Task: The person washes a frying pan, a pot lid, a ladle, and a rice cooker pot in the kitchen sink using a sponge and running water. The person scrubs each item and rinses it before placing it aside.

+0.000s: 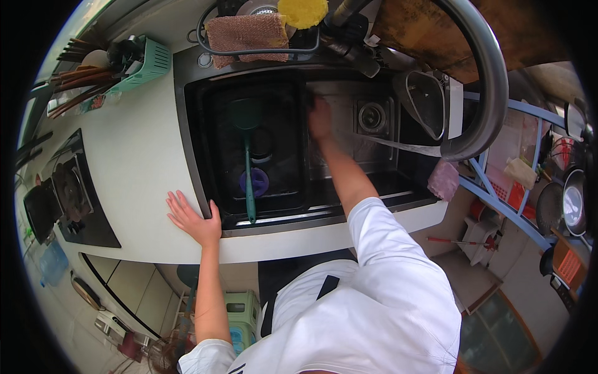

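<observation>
My left hand [195, 220] lies flat with spread fingers on the white countertop [140, 163], its thumb against the rim of the dark sink [190, 154]. Inside the sink, my right hand [320, 118] is blurred and near the wall of the black basin [303, 154]; its fingers are in shadow, so whether it holds something cannot be told. Water [402, 145] streams from the big curved faucet [490, 117] on the right. A green-handled spatula or ladle [248, 173] lies in the black basin, beside a round purple item [259, 183]. The sink drain [372, 116] sits right of my right hand.
A rack with a brown mesh cloth [247, 35] and a yellow sponge [303, 11] stands behind the sink. A green utensil basket [152, 63] is at the back left, a gas stove [77, 191] at the left. A triangular strainer basket [425, 103] sits at the sink's right.
</observation>
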Demonstrator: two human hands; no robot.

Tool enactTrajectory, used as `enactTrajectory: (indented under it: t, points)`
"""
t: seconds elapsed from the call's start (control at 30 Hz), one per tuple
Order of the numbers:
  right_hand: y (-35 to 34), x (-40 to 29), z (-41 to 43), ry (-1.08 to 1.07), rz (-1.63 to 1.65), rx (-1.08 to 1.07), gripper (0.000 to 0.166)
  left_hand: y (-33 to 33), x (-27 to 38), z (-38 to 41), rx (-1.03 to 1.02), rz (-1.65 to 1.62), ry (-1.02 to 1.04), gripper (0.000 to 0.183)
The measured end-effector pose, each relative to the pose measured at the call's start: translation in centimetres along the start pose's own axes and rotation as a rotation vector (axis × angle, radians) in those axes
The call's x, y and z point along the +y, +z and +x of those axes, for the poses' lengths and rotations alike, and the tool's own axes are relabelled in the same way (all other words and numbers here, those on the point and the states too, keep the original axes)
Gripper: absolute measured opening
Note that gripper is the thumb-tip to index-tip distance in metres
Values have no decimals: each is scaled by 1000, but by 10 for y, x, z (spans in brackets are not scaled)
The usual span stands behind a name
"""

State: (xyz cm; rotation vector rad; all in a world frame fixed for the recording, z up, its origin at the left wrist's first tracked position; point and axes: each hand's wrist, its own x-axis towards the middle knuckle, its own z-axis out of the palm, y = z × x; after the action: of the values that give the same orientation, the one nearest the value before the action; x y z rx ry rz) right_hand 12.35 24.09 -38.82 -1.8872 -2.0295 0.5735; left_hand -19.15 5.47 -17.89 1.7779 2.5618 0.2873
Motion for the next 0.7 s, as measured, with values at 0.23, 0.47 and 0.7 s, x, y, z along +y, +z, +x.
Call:
enactTrajectory:
  t: [0.23, 0.47, 0.7]
  points:
    - [-115, 111, -41, 268, 44, -136, 45, -3, 5, 6, -18, -14, -3, 84]
    - [-120, 125, -63, 318, -57, -291, 39, -4, 5, 1, 15, 12, 9, 83]
    - [-44, 225, -61, 582, -182, -556, 45, 2, 4, 5, 8, 25, 59, 81]
